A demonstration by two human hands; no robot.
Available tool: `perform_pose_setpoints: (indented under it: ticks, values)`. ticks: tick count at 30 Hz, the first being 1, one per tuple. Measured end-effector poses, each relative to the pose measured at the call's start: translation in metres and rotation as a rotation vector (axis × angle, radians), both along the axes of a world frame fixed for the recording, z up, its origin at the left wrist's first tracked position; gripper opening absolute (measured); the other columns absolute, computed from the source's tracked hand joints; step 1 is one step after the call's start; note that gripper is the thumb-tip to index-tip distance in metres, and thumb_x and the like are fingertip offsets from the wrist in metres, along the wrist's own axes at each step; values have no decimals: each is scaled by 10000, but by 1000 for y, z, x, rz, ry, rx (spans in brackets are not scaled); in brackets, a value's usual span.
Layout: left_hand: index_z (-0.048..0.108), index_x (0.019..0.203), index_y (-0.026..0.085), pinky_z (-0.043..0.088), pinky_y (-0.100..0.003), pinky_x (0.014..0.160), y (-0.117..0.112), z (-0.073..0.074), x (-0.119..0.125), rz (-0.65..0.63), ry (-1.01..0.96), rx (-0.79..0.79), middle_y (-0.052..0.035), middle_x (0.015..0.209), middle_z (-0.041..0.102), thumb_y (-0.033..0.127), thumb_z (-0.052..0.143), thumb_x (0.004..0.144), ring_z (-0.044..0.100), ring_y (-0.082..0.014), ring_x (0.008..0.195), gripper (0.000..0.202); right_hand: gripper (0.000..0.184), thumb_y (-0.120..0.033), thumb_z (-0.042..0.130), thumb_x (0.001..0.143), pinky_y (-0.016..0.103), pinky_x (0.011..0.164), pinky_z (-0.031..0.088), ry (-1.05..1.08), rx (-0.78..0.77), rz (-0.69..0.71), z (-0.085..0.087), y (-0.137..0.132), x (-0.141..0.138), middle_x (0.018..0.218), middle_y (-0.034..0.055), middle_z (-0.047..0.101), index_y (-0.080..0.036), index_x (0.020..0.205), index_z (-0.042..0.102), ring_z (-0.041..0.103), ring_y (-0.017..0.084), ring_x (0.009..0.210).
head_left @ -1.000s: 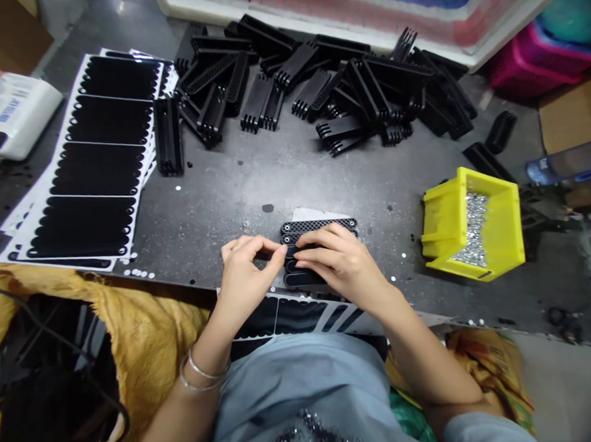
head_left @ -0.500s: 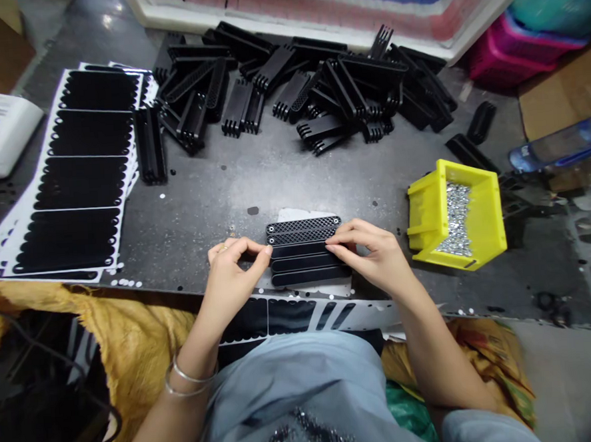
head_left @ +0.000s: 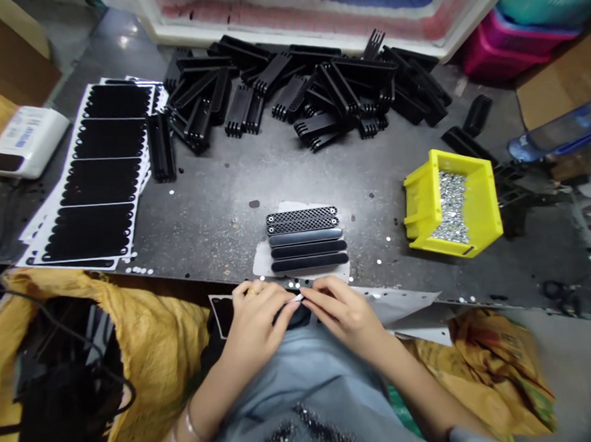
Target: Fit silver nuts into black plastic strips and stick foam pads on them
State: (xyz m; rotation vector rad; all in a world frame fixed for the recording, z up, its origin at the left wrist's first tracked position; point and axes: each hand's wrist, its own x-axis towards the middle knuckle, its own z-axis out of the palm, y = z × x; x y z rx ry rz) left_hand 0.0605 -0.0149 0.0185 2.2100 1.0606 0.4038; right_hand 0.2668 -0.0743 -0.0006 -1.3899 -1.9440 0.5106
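At the near edge of a speckled grey worktop (head_left: 215, 212), a person's left hand (head_left: 255, 317) and right hand (head_left: 338, 308) meet in front of the body, their fingertips pressed together in a pinch on a small pale tab (head_left: 297, 298). A dark piece (head_left: 297, 317) sits just below the tab, so far hidden by the fingers that its shape cannot be made out. A ring (head_left: 252, 291) shows on the left hand, and bangles (head_left: 189, 421) circle the left wrist. Just beyond the hands, five black strips (head_left: 305, 244) lie side by side on a white backing sheet (head_left: 260, 260), the two farthest latticed and the three nearer smooth. To the left, stacked sheets of black pads (head_left: 97, 173) lie on the worktop, with a white device (head_left: 25, 143) beyond them. Across the far side spreads a heap of black comb-shaped parts (head_left: 308, 93). To the right, a yellow bin (head_left: 488, 219) holds silver screws (head_left: 449, 208). A yellow sack (head_left: 171, 322) bunches at the near left, while a pink crate (head_left: 495, 55) and a plastic bottle (head_left: 555, 128) stand off the far right.
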Motion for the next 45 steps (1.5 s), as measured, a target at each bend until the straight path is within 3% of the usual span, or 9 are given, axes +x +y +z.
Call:
perform_pose_setpoints:
  ticks: [5,8,9,13,19,22,26,37,45]
  values:
    - [690,942,257,283,-415,939,2,-12,10,50,-99,-19,17,903,739,273,449,1082,620,-186,886,279,295,-166,634,996,352,781,600,64,67,105,1,-7,13,1036,82,663,-234,1280,672,653,192,934]
    - [698,973,248,289,-419,933,2,-21,5,142,-66,79,-4,909,738,264,472,1071,619,-190,875,247,77,-300,735,946,426,897,598,310,-124,163,15,-13,30,1071,69,640,-239,989,717,669,226,1045]
    - [706,993,252,292,-419,927,0,-23,4,154,-57,113,-5,908,740,252,486,1064,623,-189,865,231,158,-378,752,929,442,900,606,449,-195,143,20,-12,35,1080,67,622,-234,935,686,681,238,1048]
    - [735,1039,296,315,-411,907,-3,-18,4,143,-82,245,4,928,762,227,599,1010,665,-193,874,156,245,-421,744,928,305,599,607,843,-303,-34,43,15,47,1096,27,552,-271,1031,580,668,129,711]
    - [708,928,272,332,-449,1019,44,8,8,408,-103,293,1,942,784,298,619,999,699,-221,963,117,308,-201,592,1022,388,895,550,123,-14,-67,43,95,23,1120,69,663,-288,1307,666,657,204,1029]
    - [725,957,281,315,-457,1050,77,6,8,464,-71,156,8,1003,799,333,585,1017,692,-225,1025,161,192,-224,618,1024,392,902,514,-3,54,42,30,120,11,1109,62,731,-252,1183,720,674,209,1012]
    - [749,932,288,318,-455,1063,93,-2,10,442,-94,16,19,974,808,350,585,1008,691,-220,1005,191,108,-243,647,1009,369,849,510,-4,58,114,20,132,8,1045,51,757,-220,998,752,651,198,933]
    - [714,798,266,339,-460,1065,103,-2,15,437,-139,-112,38,871,786,354,681,923,675,-216,920,157,152,-265,642,1010,406,875,553,-38,-1,138,33,127,16,1115,83,737,-236,1087,770,649,226,980]
    - [700,771,258,407,-437,1021,106,-6,12,419,-192,-127,24,865,785,331,684,894,674,-213,896,145,125,-278,674,980,311,673,542,130,-132,-116,31,109,68,934,38,719,-244,1013,790,642,160,757]
